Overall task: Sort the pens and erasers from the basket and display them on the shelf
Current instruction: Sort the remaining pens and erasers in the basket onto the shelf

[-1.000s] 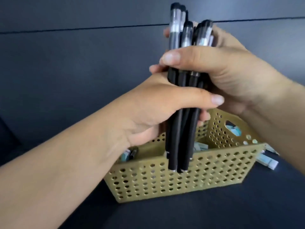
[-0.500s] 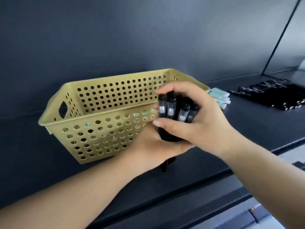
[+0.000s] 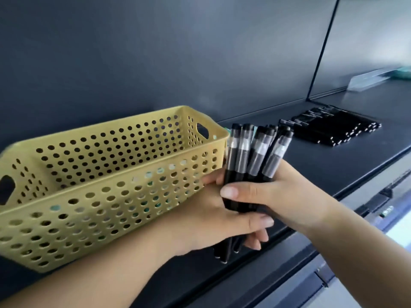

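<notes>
Left hand (image 3: 206,221) and right hand (image 3: 278,196) both wrapped tight round pen bundle (image 3: 251,161); long axis near upright, caps up, tilted right, beside basket (image 3: 93,196).

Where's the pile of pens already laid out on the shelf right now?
In the head view, the laid-out pens lie on the shelf at upper right, beyond the held pen bundle.

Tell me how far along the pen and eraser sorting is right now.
Done: a row of black pens lies flat on the dark shelf. In hand: left hand and right hand both grip a bundle of black pens. Left: pale items, likely erasers, show through the yellow perforated plastic basket.
</notes>
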Tool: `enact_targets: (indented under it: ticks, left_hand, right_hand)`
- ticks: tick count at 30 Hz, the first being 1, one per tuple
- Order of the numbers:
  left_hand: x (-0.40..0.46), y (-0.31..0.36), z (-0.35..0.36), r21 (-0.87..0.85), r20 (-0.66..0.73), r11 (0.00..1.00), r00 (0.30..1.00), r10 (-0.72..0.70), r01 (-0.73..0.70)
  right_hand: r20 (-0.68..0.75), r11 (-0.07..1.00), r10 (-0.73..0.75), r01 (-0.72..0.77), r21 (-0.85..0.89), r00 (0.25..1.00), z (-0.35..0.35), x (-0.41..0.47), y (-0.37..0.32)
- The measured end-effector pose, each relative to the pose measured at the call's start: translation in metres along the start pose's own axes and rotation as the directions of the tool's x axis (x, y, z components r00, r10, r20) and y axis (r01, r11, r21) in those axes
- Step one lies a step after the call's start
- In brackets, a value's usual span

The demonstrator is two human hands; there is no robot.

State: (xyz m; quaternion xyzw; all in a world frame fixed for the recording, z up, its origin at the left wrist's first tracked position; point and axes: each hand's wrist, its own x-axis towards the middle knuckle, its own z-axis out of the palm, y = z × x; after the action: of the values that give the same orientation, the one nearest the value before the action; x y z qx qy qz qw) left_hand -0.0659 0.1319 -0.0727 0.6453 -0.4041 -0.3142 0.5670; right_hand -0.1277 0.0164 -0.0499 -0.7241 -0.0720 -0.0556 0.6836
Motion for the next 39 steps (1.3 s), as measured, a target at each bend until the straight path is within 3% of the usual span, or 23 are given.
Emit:
enact_targets:
  ticks: [4,6,10,16,18,20,22,24,26,28,30,32,36,39]
  left_hand:
    - [0.042,0.010,0.046,0.089,0.025,0.996,0.999,-0.028,0.026]
    - [0.065,0.013,0.078,-0.077,0.081,0.995,0.995,-0.059,0.065]
    - [0.117,0.024,0.156,-0.359,0.197,0.916,0.974,-0.113,0.179]
    - [0.177,0.040,0.231,-0.448,0.204,0.866,0.968,-0.144,0.223]
    - [0.196,0.042,0.239,-0.366,0.170,0.896,0.965,-0.200,0.251]
    - [0.213,0.041,0.233,-0.060,0.092,0.969,0.968,-0.235,0.241]
    - [0.228,0.037,0.216,0.299,-0.035,0.937,0.983,-0.179,0.181]
    - [0.244,0.033,0.192,0.500,-0.260,0.841,0.962,-0.080,0.205]
    - [0.262,0.026,0.165,0.558,-0.492,0.783,0.869,0.046,0.274]
    - [0.286,0.009,0.141,0.607,-0.622,0.695,0.775,0.114,0.385]
    - [0.305,-0.006,0.127,0.585,-0.687,0.622,0.726,0.039,0.521]
    - [0.318,-0.020,0.120,0.499,-0.729,0.624,0.680,-0.073,0.602]
    - [0.334,-0.037,0.113,0.354,-0.752,0.745,0.645,-0.133,0.566]
    - [0.335,-0.041,0.116,0.363,-0.756,0.740,0.644,-0.122,0.566]
  right_hand:
    - [-0.236,0.994,0.095,-0.082,0.067,0.967,-0.064,-0.029,-0.011]
    - [-0.280,0.984,0.141,-0.103,0.145,0.950,-0.098,-0.044,-0.014]
    - [-0.218,0.924,0.288,-0.211,0.318,0.933,-0.182,-0.084,-0.017]
    - [-0.155,0.871,0.364,-0.276,0.407,0.919,-0.269,-0.112,-0.013]
    - [-0.107,0.858,0.414,-0.348,0.377,0.904,-0.291,-0.104,-0.011]
    - [-0.108,0.856,0.431,-0.368,0.362,0.896,-0.311,-0.089,-0.013]
    - [-0.170,0.858,0.447,-0.367,0.361,0.878,-0.335,-0.071,-0.016]
    - [-0.235,0.877,0.459,-0.394,0.276,0.857,-0.362,-0.047,-0.020]
    - [-0.259,0.884,0.468,-0.449,0.133,0.845,-0.383,-0.020,-0.021]
    - [-0.252,0.866,0.477,-0.500,-0.033,0.842,-0.394,0.010,-0.017]
    - [-0.214,0.838,0.486,-0.521,-0.161,0.847,-0.397,0.042,-0.010]
    - [-0.183,0.797,0.506,-0.538,-0.275,0.843,-0.394,0.067,0.000]
    - [-0.102,0.679,0.561,-0.527,-0.511,0.821,-0.382,0.095,0.024]
    - [-0.079,0.641,0.518,-0.448,-0.623,0.852,-0.376,0.102,0.038]
